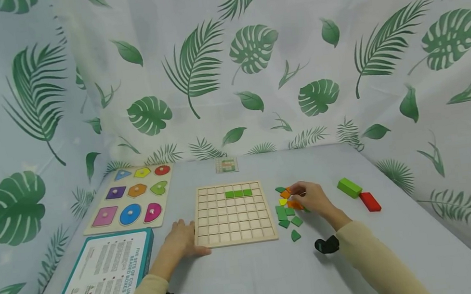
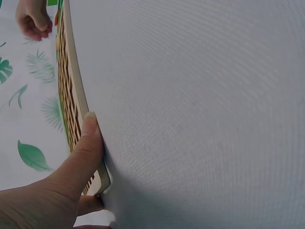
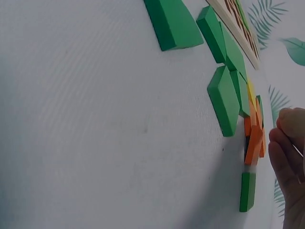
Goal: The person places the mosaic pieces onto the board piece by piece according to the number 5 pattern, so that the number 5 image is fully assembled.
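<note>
A square wooden grid board [image 1: 235, 222] lies on the table, a row of green squares [image 1: 238, 193] in its upper part. My left hand [image 1: 180, 240] grips its near left corner, thumb along the front edge and fingers at the left side. To the board's right, my right hand [image 1: 313, 198] is over a loose group of pieces, fingers bent and fingertips close to the orange pieces [image 3: 253, 145]. I cannot tell whether it pinches one. Around it lie green pieces [image 3: 224, 100] of several shapes and a yellow piece [image 1: 283, 201].
Left of the board are a shape puzzle [image 1: 108, 199] with knobbed pieces and a blue-edged box [image 1: 102, 278] with printed text. A small pattern card [image 1: 226, 165] lies behind the board. Far right are a green block [image 1: 349, 188] and a red block [image 1: 370, 202].
</note>
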A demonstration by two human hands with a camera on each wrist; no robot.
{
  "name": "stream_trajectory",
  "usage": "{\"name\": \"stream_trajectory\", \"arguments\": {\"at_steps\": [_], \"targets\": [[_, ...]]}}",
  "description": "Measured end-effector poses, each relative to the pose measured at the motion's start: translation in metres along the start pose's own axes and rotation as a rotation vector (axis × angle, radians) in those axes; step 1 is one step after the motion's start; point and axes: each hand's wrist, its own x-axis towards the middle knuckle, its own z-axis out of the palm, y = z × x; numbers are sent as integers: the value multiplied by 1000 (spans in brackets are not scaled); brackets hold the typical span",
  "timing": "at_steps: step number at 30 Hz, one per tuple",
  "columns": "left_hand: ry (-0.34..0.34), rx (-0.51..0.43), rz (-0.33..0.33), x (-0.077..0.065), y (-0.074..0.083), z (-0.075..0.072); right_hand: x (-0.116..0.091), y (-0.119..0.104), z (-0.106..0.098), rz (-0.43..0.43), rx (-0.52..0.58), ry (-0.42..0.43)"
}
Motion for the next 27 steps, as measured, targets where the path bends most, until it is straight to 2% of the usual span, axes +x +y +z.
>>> {"name": "stream_trajectory", "arguments": {"at_steps": [7,14,19,27], "targets": [[-4,11,-13,1,-1,3,10,-5,9,10,-13,28],[-13,5,-21,1,1,3,23,-11,19,21,-36,22],[-4,2,-24,1,0,3,30,-17,28,55,-78,64],[9,-21,-22,1,2,0,37,-22,37,54,-123,112]]}}
